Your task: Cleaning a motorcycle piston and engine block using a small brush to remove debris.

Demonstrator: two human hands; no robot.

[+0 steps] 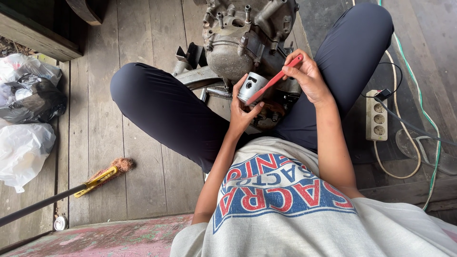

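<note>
Silver metal piston point(252, 86), a short cylinder with a round hole in its side, sits in the left hand point(242, 110), fingers curled around its lower part and thumb pressed against it. The piston is held just in front of a grimy grey engine block point(243, 43) that stands on the plank floor point(143, 157) between the person's crossed legs in dark trousers. The right hand point(307, 76) pinches the upper end of a red toothbrush point(276, 80) between thumb and fingers; the brush slants down to the left, and its lower end lies against the piston's face. Both hands are closed firmly on their items.

To the right, a white power strip point(376, 115) lies on the boards, with a black plug in its top socket and pale and green cords looping near it. To the left, a broom point(102, 177) with a yellow collar and dark handle rests on the floor, its bristles pointing toward the legs. Clear and black plastic bags point(26, 119) are heaped at the left edge, well apart from the work.
</note>
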